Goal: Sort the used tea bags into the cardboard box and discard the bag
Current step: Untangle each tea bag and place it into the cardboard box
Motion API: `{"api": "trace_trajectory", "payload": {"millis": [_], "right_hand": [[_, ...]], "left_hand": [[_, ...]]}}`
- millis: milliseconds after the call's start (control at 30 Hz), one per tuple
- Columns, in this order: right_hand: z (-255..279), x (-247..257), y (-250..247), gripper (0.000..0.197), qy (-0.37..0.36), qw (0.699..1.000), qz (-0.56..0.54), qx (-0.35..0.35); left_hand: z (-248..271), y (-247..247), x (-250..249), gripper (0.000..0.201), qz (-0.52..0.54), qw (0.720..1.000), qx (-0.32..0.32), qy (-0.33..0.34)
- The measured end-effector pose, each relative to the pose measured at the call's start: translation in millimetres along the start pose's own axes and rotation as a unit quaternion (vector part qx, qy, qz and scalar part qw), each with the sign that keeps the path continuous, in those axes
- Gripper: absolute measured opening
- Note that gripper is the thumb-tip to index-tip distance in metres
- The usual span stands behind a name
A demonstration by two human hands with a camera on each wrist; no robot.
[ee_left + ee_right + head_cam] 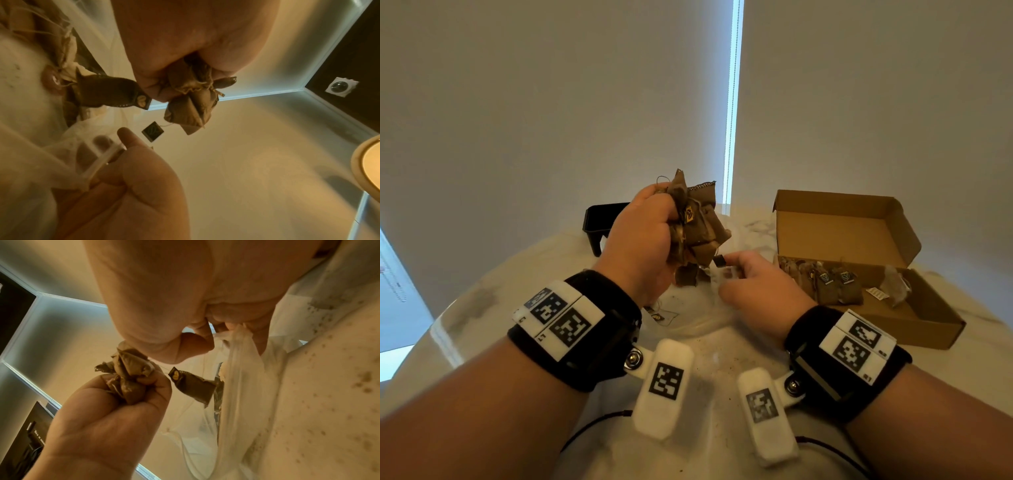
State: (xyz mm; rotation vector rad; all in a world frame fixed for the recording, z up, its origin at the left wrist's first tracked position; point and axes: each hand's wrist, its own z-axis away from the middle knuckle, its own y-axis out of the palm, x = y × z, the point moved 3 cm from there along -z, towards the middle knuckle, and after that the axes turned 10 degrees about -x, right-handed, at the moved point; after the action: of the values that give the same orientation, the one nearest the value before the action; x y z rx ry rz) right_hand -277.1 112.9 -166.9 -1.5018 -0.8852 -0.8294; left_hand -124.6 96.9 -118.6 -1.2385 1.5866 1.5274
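The pale marble-patterned round table (pixel 482 308) carries everything. At its far left stands the black plastic rectangular tub (pixel 599 222); at the right sits the open brown cardboard box (pixel 859 240), its lid raised at the far side, with brown used tea bags (pixel 825 282) inside along its near-left wall. Between them, above the centre, the left hand (pixel 643 240) holds a clump of brown tea bags (pixel 697 226). Just right and nearer, the right hand (pixel 753 281) pinches the thin clear plastic bag (pixel 236 369), which trails onto the table.

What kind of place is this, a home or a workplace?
Probably a room in a home, though I cannot be sure: a pale marble-patterned table stands by a window covered with roller blinds, and a round ceiling lamp glows overhead. No machines or shop fittings show.
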Motion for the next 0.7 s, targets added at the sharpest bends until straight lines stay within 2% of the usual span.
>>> {"api": "trace_trajectory", "payload": {"millis": [67,200,267,367,533,700], "right_hand": [[3,3,0,0.048,-0.006,1.000,-0.004,0.008],[6,10,-10,0.039,-0.019,0.999,0.030,0.021],[6,13,-23,0.034,-0.024,0.999,0.011,0.020],[5,17,-48,0.016,-0.024,0.999,-0.037,-0.012],[-6,9,-79,0.020,-0.004,0.979,-0.203,-0.016],[-14,-1,-101,0.022,0.008,0.971,-0.239,-0.030]], "left_hand": [[2,9,-6,0.039,0.017,1.000,0.007,0.000],[9,30,-13,0.037,-0.015,0.999,0.021,0.019],[13,41,-15,0.031,-0.035,0.998,0.036,0.025],[17,61,-17,0.032,-0.059,0.996,0.058,0.023],[15,95,-17,0.034,-0.088,0.994,0.066,-0.012],[6,113,-10,0.041,-0.061,0.996,0.054,-0.019]]}}
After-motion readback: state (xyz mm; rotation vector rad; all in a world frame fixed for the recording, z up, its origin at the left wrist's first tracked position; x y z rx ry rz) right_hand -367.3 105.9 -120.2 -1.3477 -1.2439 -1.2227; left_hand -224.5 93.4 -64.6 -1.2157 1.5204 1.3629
